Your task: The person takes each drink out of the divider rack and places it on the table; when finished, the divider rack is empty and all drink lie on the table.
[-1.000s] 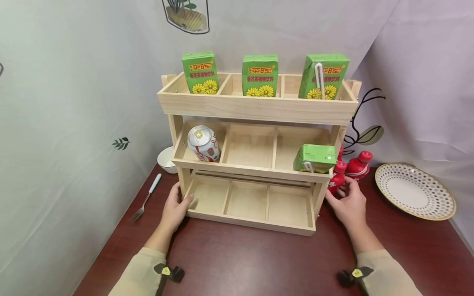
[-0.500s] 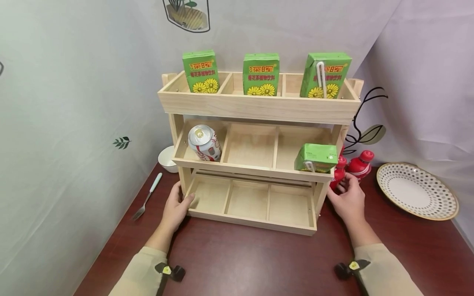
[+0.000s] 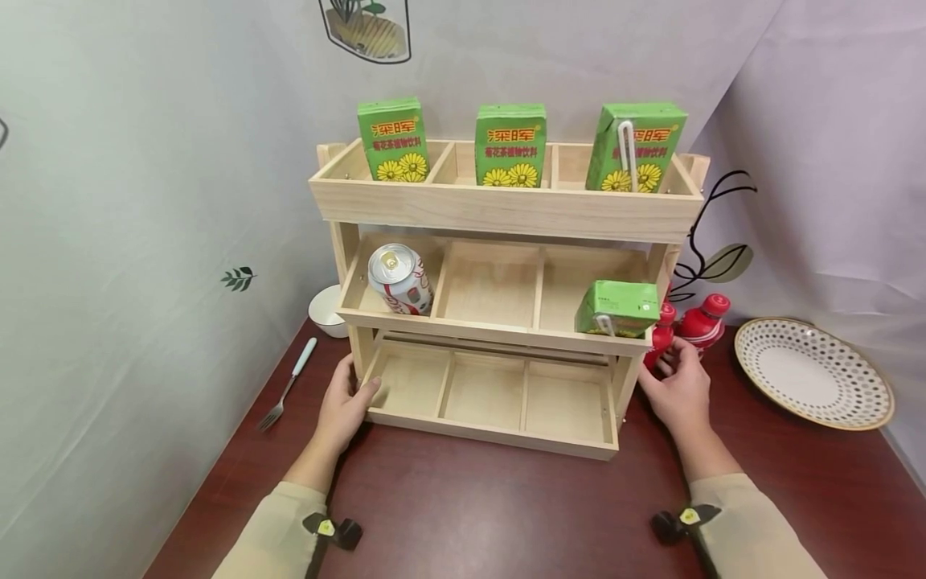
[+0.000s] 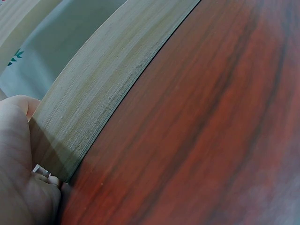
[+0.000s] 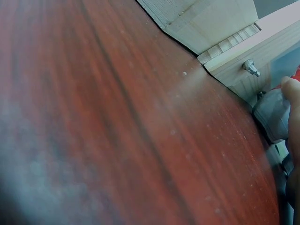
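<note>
A three-tier wooden shelf stands on the table. My left hand grips its bottom tray's left front corner, thumb over the edge; the left wrist view shows this hand at the end of the tray's front board. Beside the shelf's right leg, my right hand holds a red-capped bottle, partly hidden behind the shelf and fingers. Another red bottle stands just behind. Only a strip of the right hand shows in the right wrist view, its thumb by the bottle's red part.
Green drink cartons stand in the top tier; another carton lies in the middle tier's right compartment. A can sits at its left. A bowl and fork lie left, a dotted plate right.
The right hand has shifted slightly left, with the bottle it holds sitting a little farther back beside the shelf. The left hand stays on the tray corner.
</note>
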### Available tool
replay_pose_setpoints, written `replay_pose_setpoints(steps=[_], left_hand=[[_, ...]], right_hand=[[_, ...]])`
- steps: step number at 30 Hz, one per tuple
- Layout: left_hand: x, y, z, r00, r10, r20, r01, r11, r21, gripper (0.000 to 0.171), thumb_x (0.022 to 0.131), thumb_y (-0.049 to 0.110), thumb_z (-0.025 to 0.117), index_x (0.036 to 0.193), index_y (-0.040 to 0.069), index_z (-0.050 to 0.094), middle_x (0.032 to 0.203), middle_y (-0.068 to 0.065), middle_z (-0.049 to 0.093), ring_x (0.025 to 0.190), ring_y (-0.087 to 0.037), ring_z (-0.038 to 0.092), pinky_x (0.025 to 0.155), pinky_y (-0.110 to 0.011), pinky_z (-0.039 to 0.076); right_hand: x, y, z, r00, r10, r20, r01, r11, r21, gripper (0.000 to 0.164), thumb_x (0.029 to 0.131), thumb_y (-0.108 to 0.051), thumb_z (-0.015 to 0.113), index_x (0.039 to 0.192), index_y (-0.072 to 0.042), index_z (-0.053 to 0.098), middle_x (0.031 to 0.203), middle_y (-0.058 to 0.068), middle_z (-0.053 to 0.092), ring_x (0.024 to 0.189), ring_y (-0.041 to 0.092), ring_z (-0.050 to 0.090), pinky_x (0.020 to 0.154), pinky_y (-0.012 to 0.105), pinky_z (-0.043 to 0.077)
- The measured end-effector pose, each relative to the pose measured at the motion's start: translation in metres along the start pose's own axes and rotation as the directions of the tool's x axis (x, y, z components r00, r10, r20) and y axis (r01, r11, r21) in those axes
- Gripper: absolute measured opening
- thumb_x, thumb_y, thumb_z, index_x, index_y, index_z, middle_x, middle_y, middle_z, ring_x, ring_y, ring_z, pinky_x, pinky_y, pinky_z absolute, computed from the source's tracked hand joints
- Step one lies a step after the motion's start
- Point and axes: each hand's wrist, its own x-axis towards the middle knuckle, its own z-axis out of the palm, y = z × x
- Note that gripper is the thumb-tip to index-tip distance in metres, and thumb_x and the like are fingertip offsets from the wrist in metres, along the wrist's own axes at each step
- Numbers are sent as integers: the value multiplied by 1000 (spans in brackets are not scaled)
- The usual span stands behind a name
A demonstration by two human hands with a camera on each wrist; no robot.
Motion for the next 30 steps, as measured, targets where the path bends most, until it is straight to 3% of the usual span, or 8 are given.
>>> replay_pose_setpoints(steps=[9,19,25,30], left_hand=[[0,0,-1,1000,-1,-2,1,1000,-2,54,92,1,59,142,1,38,131,-26,51,113,-34,51,89,-26,42],[0,-1,-1,1000,-2,-8,3,1000,21,54,91,2,60,141,1,40,127,-25,52,109,-34,52,86,-25,42],[0,-2,1,1000,1,-3,-1,1000,10,54,91,1,61,141,1,40,127,-28,52,109,-38,52,86,-27,42],[0,-2,-1,1000,1,-9,0,1000,11,54,91,1,61,141,1,40,126,-27,52,109,-38,52,86,-26,42]], right_hand=[[2,-1,1,999,34,28,-35,999,16,63,77,-14,80,130,-3,47,117,14,61,104,30,63,85,24,48],[5,4,-3,995,66,71,-69,996,47,65,76,-11,81,130,-3,46,122,13,61,105,20,62,85,17,47],[9,4,-6,993,53,103,-57,997,43,65,77,-15,82,130,-3,46,123,13,58,108,26,61,85,17,46],[10,7,-3,993,59,102,-66,996,67,65,76,-14,82,130,-3,47,122,12,59,107,21,61,85,18,47]])
